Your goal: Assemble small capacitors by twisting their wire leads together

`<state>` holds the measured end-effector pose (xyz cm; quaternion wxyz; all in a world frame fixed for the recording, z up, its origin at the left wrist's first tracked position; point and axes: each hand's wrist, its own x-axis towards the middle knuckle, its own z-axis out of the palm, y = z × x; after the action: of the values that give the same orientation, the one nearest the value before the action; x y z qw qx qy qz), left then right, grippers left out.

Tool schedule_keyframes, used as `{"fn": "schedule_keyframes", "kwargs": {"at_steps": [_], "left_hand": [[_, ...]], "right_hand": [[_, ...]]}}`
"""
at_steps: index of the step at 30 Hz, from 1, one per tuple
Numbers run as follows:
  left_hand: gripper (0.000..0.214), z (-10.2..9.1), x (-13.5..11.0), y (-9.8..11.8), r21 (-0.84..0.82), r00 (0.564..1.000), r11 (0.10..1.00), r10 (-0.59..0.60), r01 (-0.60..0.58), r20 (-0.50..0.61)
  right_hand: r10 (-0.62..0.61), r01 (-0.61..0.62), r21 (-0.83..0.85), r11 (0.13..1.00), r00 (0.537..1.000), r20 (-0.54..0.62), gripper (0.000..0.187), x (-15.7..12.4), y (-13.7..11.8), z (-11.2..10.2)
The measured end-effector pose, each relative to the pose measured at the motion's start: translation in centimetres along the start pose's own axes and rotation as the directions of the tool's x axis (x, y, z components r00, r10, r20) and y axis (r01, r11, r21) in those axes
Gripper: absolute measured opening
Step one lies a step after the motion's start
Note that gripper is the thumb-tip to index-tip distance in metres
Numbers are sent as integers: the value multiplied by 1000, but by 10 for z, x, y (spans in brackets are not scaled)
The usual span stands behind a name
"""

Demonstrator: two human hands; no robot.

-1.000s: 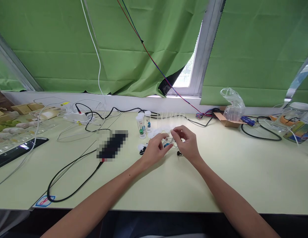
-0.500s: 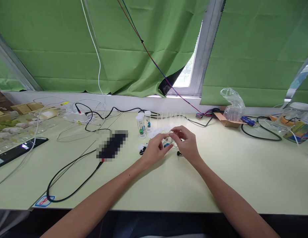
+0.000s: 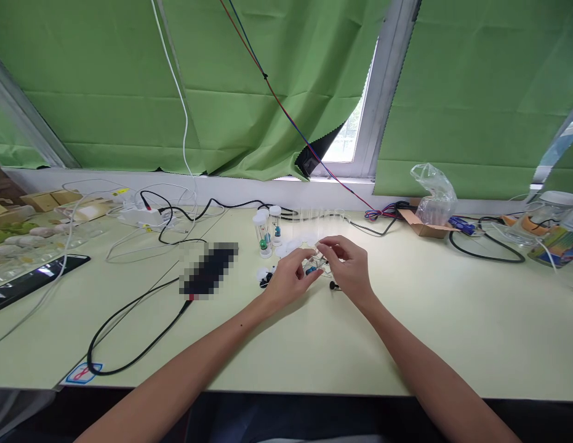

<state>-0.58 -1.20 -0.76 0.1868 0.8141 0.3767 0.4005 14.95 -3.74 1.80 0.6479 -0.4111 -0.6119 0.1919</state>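
My left hand (image 3: pixel 292 274) is closed with thumb and fingers around a small clear piece with a blue part (image 3: pixel 311 270); its exact kind is hard to make out. My right hand (image 3: pixel 349 266) pinches at the upper right end of that piece, fingertips close to those of the left. Small black parts (image 3: pixel 264 280) lie by the left hand, and a black knob-like part (image 3: pixel 333 285) sits just under the right. Beyond the left hand stand clear white-capped tubes (image 3: pixel 263 237) with green and blue inside. White discs (image 3: pixel 290 247) lie behind the hands.
Several empty-looking clear tubes (image 3: pixel 309 215) stand near the wall. To the left are a blurred-out dark device (image 3: pixel 208 271) with a black cable, a phone-like black slab (image 3: pixel 41 282) and a white power strip (image 3: pixel 143 216). An open cardboard box (image 3: pixel 422 227) with plastic sits at right.
My right hand has shifted very slightly to the right, with its fingers still pinched. The left hand stays in place, and the things on the table have not moved.
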Motion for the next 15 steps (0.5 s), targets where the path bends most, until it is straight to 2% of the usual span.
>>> {"fn": "schedule_keyframes", "kwargs": {"at_steps": [4, 7, 15], "left_hand": [[37, 1, 0, -1, 0, 1000, 1000, -27, 27, -4], [37, 1, 1, -2, -10, 997, 997, -77, 77, -18], [36, -2, 5, -1, -130, 978, 971, -206, 199, -42]], "right_hand": [[-36, 36, -11, 999, 999, -8, 19, -1, 2, 0], [-37, 35, -40, 999, 998, -60, 22, 0, 3, -1], [96, -104, -37, 994, 980, -173, 32, 5, 6, -5]]}}
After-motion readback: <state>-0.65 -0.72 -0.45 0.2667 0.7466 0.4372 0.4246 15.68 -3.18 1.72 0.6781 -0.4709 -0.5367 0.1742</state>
